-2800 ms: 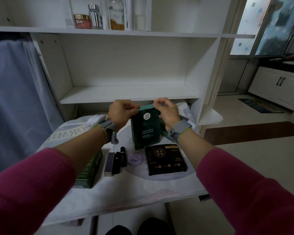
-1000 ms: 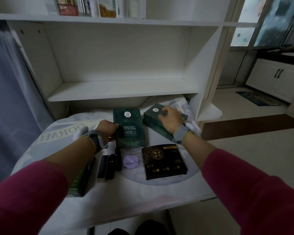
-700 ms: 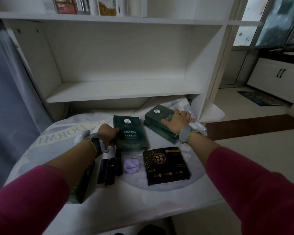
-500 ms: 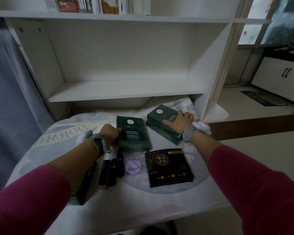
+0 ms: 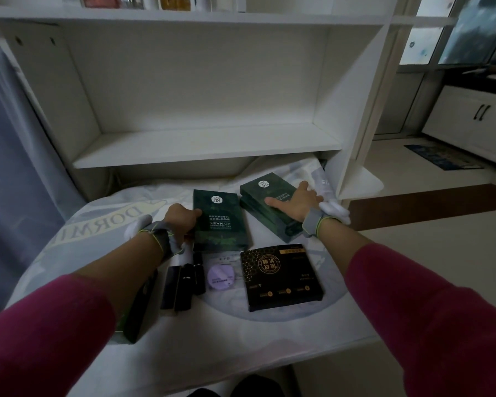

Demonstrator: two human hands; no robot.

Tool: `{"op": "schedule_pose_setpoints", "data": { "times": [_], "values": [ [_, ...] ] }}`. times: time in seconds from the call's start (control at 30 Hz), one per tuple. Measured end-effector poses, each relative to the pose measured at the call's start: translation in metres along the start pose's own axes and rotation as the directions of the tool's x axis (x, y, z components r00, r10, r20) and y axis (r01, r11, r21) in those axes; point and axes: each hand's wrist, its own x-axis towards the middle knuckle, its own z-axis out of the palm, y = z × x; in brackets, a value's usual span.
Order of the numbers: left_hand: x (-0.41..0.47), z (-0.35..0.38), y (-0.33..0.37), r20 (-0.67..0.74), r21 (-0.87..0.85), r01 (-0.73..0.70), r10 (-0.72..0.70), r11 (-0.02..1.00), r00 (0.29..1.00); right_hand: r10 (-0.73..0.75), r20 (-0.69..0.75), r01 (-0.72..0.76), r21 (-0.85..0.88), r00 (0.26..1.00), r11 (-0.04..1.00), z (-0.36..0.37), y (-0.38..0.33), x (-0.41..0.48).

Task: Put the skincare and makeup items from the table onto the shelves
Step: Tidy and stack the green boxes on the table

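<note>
A dark green mask box (image 5: 218, 222) lies flat on the cloth-covered table (image 5: 241, 333). My left hand (image 5: 181, 220) grips its left edge. To the right, two more green boxes (image 5: 265, 202) lie stacked, and my right hand (image 5: 295, 203) rests on top of them with fingers spread around the upper one. In front lie a black and gold box (image 5: 281, 276), a round lilac compact (image 5: 220, 276) and three dark slim tubes (image 5: 184, 280). Another green box (image 5: 141, 308) lies partly under my left forearm. The lower shelf (image 5: 206, 144) holds nothing.
The upper shelf (image 5: 184, 17) carries jars and bottles (image 5: 172, 0), cut off by the frame's top. The shelf unit's right side panel (image 5: 352, 133) stands just beyond the stacked boxes. A blue-grey curtain (image 5: 9, 156) hangs left. Open floor and white cabinets (image 5: 476, 118) lie right.
The upright green box held in both hands was laid flat on the table. My right hand moved over to the stacked boxes and slid along their right side; my left hand stayed on the flat box's edge.
</note>
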Motion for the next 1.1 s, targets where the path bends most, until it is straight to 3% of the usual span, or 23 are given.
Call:
{"op": "schedule_pose_setpoints", "data": {
  "times": [0.27, 0.67, 1.1],
  "values": [
    [0.000, 0.006, 0.001, -0.037, -0.092, -0.006, 0.003, 0.996, 0.999, -0.033, 0.037, 0.032, 0.022, 0.999, 0.999, 0.000, -0.003, -0.006],
    [-0.002, 0.008, 0.003, -0.050, -0.064, -0.032, 0.029, 0.997, 0.998, -0.022, 0.259, -0.075, 0.360, 0.966, 0.930, 0.002, 0.002, -0.002],
    [0.011, 0.009, -0.004, -0.082, -0.032, -0.036, 0.033, 0.999, 0.996, -0.029, 0.280, -0.100, 0.435, 0.960, 0.895, -0.004, -0.004, 0.001]
  ]
}}
